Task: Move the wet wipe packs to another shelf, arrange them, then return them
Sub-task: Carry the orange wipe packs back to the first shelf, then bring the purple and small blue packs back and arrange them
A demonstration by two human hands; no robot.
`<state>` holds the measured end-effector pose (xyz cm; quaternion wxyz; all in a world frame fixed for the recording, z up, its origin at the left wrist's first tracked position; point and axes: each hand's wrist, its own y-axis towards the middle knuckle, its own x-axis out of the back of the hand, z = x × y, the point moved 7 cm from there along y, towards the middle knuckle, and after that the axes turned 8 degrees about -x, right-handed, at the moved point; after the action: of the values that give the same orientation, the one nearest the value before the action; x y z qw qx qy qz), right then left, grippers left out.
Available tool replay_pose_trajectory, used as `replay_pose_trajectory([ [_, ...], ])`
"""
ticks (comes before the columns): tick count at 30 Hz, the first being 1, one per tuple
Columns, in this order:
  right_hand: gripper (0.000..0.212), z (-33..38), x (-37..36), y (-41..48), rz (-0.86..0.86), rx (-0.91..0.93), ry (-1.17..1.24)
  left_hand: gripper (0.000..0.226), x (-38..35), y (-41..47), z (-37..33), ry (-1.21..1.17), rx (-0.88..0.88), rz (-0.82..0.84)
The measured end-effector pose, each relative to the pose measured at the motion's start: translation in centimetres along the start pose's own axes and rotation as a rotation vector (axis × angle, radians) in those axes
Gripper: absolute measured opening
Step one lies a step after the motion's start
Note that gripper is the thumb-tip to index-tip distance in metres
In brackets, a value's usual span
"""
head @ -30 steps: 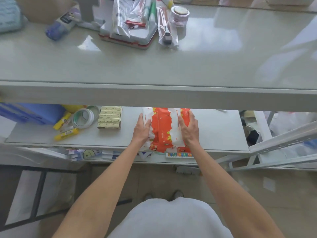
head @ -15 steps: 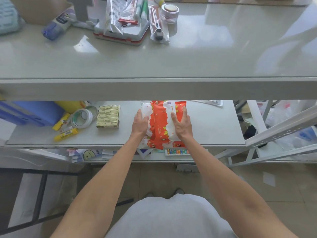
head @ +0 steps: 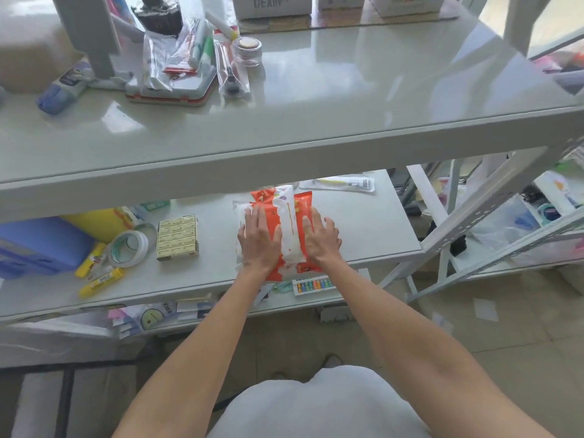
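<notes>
Orange and white wet wipe packs [head: 289, 216] lie side by side on the middle shelf [head: 373, 226], near its front edge. My left hand [head: 259, 237] rests flat on top of the left pack, fingers stretched forward. On the right pack my right hand [head: 320, 237] lies flat in the same way. Neither hand curls around a pack. The hands cover much of the packs' tops, and the upper shelf [head: 316, 121] hides the packs' far ends.
Left of the packs are a box of staples [head: 177, 237], a tape roll [head: 129, 248], yellow glue sticks [head: 101, 281] and a blue case [head: 38, 245]. A packaged item [head: 339, 184] lies behind. The upper shelf carries bagged stationery [head: 177, 74]. A small abacus [head: 313, 284] sits on the lower shelf.
Both hands moved from gripping the packs' sides to lying flat on top. The packs sit slightly further back on the shelf. The camera view has tilted up.
</notes>
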<state>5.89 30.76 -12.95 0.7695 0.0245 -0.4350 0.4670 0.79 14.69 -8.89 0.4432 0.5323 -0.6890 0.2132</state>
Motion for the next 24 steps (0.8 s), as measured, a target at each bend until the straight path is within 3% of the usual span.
replay_pose_trajectory([
  [2, 0.046, -2.5, 2.4, -0.2, -0.114, -0.034, 0.111, 0.037, -0.4, -0.7, -4.8, -0.070, -0.219, -0.075],
  [5, 0.030, -7.2, 6.0, -1.2, -0.172, -0.116, 0.209, 0.018, -3.8, -2.1, -12.7, -0.279, -0.358, 0.235],
  [7, 0.029, -11.5, 8.7, -2.3, -0.218, -0.202, 0.206, 0.019, -7.6, -3.2, -16.5, -0.295, -0.345, 0.485],
  [10, 0.032, -19.4, 12.9, -5.2, -0.288, -0.418, 0.203, 0.021, -13.2, -5.2, -20.9, -0.252, -0.317, 0.711],
  [14, 0.032, -30.9, 18.0, -11.8, -0.360, -0.726, 0.242, 0.044, -18.9, -9.9, -28.3, -0.094, -0.498, 0.942],
  [19, 0.036, -42.4, 21.4, -23.3, -0.485, -0.994, 0.344, 0.047, -23.9, -15.9, -36.2, 0.010, -0.720, 1.146],
  [24, 0.044, -49.2, 22.4, -32.2, -0.577, -1.158, 0.399, 0.049, -28.4, -21.9, -43.1, 0.094, -0.880, 1.240],
])
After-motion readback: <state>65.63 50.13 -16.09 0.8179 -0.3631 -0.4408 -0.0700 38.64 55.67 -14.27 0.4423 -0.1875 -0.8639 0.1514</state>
